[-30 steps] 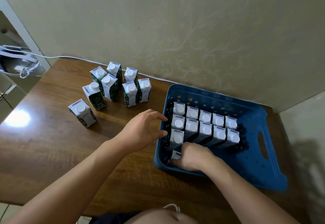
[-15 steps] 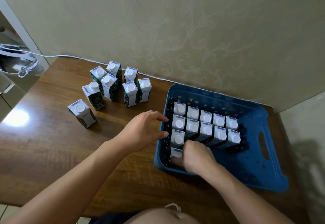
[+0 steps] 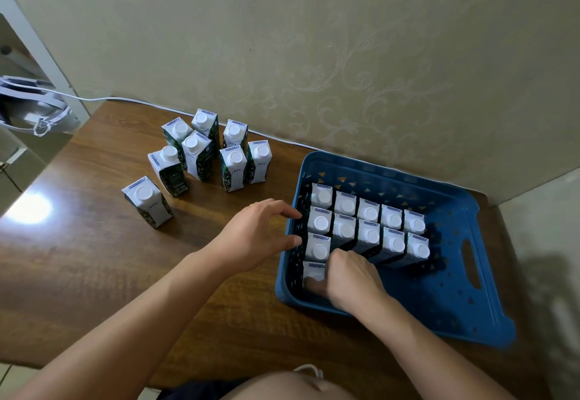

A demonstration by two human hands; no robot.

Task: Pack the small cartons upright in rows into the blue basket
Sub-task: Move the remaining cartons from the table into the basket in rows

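The blue basket (image 3: 455, 299) stands on the right of the wooden table. Inside it, several small white-capped cartons (image 3: 370, 220) stand upright in two rows along the far part, with a column down the left wall. My right hand (image 3: 348, 277) is inside the basket and holds the nearest carton (image 3: 314, 272) at the front left corner, thumb across its cap. My left hand (image 3: 260, 236) rests at the basket's left wall from outside, fingers spread and touching it. Several loose cartons (image 3: 232, 167) stand upright on the table to the left.
A single carton (image 3: 147, 202) stands apart nearer the table's left side. A white cable (image 3: 131, 99) runs along the wall at the table's back. A bag with straps (image 3: 28, 107) sits beyond the table's left edge. The basket's right half with its handle slot (image 3: 470, 264) holds nothing.
My right hand has shifted slightly right and back, uncovering more of the front-left carton's top. My left hand has stayed at the basket's wall.
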